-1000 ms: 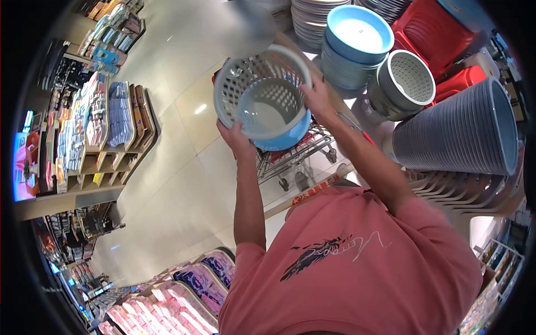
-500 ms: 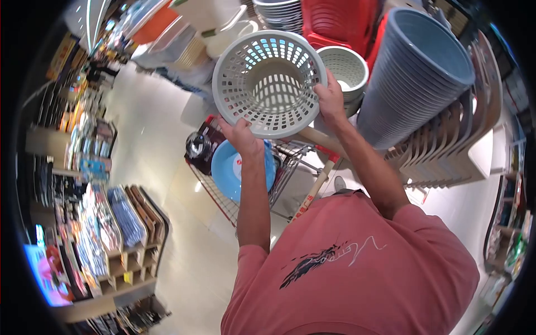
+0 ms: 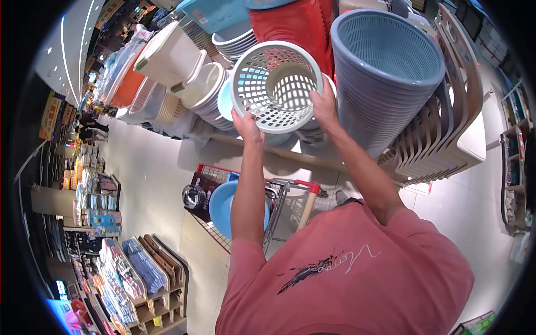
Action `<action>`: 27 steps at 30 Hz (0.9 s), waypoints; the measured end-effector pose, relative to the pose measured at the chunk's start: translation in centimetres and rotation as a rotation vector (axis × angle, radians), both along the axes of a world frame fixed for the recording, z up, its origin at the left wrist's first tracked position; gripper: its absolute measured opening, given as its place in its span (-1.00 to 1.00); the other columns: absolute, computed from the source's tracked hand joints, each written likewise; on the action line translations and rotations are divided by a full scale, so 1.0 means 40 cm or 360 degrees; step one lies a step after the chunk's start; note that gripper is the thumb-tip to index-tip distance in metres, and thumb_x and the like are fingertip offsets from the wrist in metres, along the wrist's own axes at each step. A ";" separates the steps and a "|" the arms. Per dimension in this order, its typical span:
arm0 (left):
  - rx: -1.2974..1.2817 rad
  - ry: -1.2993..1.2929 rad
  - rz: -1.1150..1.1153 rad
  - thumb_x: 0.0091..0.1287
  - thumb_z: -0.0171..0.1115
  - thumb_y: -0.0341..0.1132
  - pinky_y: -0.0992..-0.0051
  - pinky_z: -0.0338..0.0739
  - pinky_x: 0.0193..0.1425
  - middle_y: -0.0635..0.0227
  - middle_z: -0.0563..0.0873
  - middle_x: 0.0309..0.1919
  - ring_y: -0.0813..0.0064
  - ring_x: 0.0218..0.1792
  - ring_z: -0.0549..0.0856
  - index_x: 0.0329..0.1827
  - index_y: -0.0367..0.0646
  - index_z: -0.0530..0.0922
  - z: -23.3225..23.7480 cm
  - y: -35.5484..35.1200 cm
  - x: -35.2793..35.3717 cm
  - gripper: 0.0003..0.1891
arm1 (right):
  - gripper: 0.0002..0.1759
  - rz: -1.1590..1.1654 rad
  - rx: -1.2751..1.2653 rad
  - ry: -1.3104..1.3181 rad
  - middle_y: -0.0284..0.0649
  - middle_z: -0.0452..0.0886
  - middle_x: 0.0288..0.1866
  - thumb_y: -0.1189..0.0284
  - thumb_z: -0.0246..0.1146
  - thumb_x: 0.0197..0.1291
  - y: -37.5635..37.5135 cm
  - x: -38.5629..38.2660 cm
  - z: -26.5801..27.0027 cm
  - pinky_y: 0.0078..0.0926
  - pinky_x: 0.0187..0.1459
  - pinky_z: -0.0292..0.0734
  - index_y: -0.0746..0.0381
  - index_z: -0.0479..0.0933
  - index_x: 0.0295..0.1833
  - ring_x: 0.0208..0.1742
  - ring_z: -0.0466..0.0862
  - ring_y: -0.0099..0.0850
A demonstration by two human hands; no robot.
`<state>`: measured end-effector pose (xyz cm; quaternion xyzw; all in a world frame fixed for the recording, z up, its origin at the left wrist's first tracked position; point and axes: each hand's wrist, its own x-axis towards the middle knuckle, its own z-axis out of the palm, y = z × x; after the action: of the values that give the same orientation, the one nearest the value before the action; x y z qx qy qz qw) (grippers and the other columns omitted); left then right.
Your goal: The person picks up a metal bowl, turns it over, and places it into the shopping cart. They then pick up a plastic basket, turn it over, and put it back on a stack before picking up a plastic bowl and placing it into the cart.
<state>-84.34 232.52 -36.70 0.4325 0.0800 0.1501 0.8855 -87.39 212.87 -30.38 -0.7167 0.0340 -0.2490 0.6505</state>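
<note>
A pale grey-white plastic basket (image 3: 254,85) with slotted walls is held up in front of me, its open mouth tilted toward my head. My left hand (image 3: 248,127) grips the rim at the lower left, thumb over the edge. On the right side of the same rim, my right hand (image 3: 325,107) is closed, its thumb inside. Fingers behind the basket are hidden. Just beyond it stand stacked red plastic stools (image 3: 293,28). To the right of my right hand rises a tall stack of blue-grey baskets (image 3: 374,106).
A shopping cart (image 3: 285,195) below my forearms holds a blue basin (image 3: 223,209) and a dark box (image 3: 202,190). White tubs (image 3: 170,53) and stacked basins stand at the back left. Stacked beige chairs (image 3: 441,139) are at right, a goods shelf (image 3: 162,296) at lower left.
My view has swung, showing more of the stacked wares ahead, with the cart lower in view. The basket appears smaller and slightly turned, still between both hands.
</note>
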 end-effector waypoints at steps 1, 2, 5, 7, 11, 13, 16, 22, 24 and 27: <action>0.0024 0.0032 -0.0039 0.02 -0.16 -0.77 0.50 0.59 -0.27 0.10 0.61 0.04 0.36 -0.19 0.69 0.31 -0.29 0.32 0.009 -0.009 0.027 -0.33 | -0.36 -0.0057 -0.0045 -0.0001 0.03 0.68 0.06 0.53 0.00 0.11 -0.007 0.019 0.006 -0.30 0.22 0.49 0.36 0.34 0.39 0.09 0.69 -0.21; 0.0060 0.0057 -0.0058 0.04 -0.16 -0.77 0.50 0.58 -0.31 0.10 0.62 0.02 0.37 -0.24 0.69 0.29 -0.29 0.34 0.014 -0.020 0.051 -0.36 | -0.32 -0.0027 -0.0028 0.0014 0.09 0.64 0.13 0.51 0.01 0.14 -0.017 0.039 0.001 -0.25 0.27 0.44 0.35 0.26 0.45 0.16 0.65 -0.13; 0.0095 0.0161 -0.0191 0.03 -0.16 -0.77 0.50 0.58 -0.33 0.10 0.63 0.02 0.40 -0.29 0.68 0.28 -0.30 0.35 -0.002 -0.040 0.125 -0.36 | -0.26 -0.0054 -0.0025 -0.0001 0.18 0.52 0.28 0.50 0.03 0.18 -0.045 0.108 -0.045 -0.20 0.35 0.35 0.38 0.12 0.52 0.31 0.55 -0.06; 0.0122 0.0240 -0.0254 0.07 -0.15 -0.77 0.44 0.63 -0.26 0.10 0.63 0.01 0.35 -0.21 0.70 0.31 -0.32 0.32 -0.017 -0.058 0.153 -0.37 | -0.19 -0.0111 -0.0134 0.0077 0.26 0.34 0.42 0.49 0.06 0.19 -0.052 0.114 -0.030 -0.15 0.44 0.22 0.43 -0.01 0.55 0.43 0.40 0.06; 0.0291 0.0630 -0.0153 0.32 0.10 -0.49 0.35 0.41 0.30 0.10 0.59 0.16 0.25 0.13 0.59 0.55 -0.33 0.11 -0.157 -0.094 0.213 -0.30 | -0.16 -0.0313 -0.0694 0.0112 0.32 0.11 0.55 0.52 0.14 0.25 -0.040 0.078 -0.051 -0.14 0.57 0.03 0.49 -0.07 0.56 0.60 0.13 0.08; 0.0513 0.0614 -0.0069 0.38 0.16 -0.36 0.40 0.30 0.37 0.10 0.58 0.22 0.28 0.20 0.54 0.57 -0.36 0.11 -0.185 -0.102 0.192 -0.28 | -0.21 -0.0240 -0.1129 -0.0025 0.25 0.13 0.56 0.54 0.16 0.22 -0.019 0.035 -0.063 -0.11 0.57 0.04 0.46 0.05 0.54 0.59 0.15 0.09; 0.0647 0.0626 -0.0147 0.45 0.15 -0.36 0.31 0.24 0.52 -0.12 0.40 0.44 0.16 0.44 0.42 0.51 -0.45 0.18 -0.180 -0.087 0.068 -0.37 | -0.44 0.0270 -0.0998 -0.0055 0.20 0.33 0.45 0.56 0.17 0.19 0.024 -0.046 -0.092 -0.11 0.50 0.19 0.45 0.37 0.33 0.48 0.31 0.11; 0.0978 0.0762 0.0406 0.47 0.11 -0.43 0.39 0.43 0.34 0.06 0.65 0.19 0.29 0.21 0.61 0.26 -0.41 0.52 -0.261 0.069 -0.396 -0.64 | -0.50 0.1088 -0.1132 0.0118 0.10 0.44 0.36 0.49 0.26 0.16 0.107 -0.206 -0.269 -0.08 0.47 0.22 0.35 0.46 0.24 0.44 0.38 0.01; 0.1208 0.1011 0.0824 0.40 0.13 -0.49 0.36 0.49 0.30 0.06 0.68 0.08 0.26 0.11 0.66 0.20 -0.41 0.55 -0.291 0.134 -0.606 -0.67 | -0.48 0.1297 -0.1313 0.0154 0.09 0.41 0.37 0.47 0.26 0.17 0.118 -0.274 -0.324 -0.07 0.47 0.22 0.34 0.44 0.27 0.45 0.36 0.04; 0.1391 0.1511 0.1261 0.37 0.14 -0.49 0.30 0.56 0.18 0.03 0.70 0.01 0.21 0.02 0.70 0.14 -0.39 0.58 -0.297 0.152 -0.925 -0.70 | -0.43 0.1685 -0.1658 0.0381 0.11 0.38 0.41 0.44 0.27 0.16 0.128 -0.322 -0.381 -0.04 0.45 0.25 0.31 0.42 0.31 0.45 0.35 0.07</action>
<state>-121.34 238.59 -48.58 0.7012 0.5353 0.2728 0.3838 -100.28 218.00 -45.63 -0.8745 -0.3670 0.1928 0.2518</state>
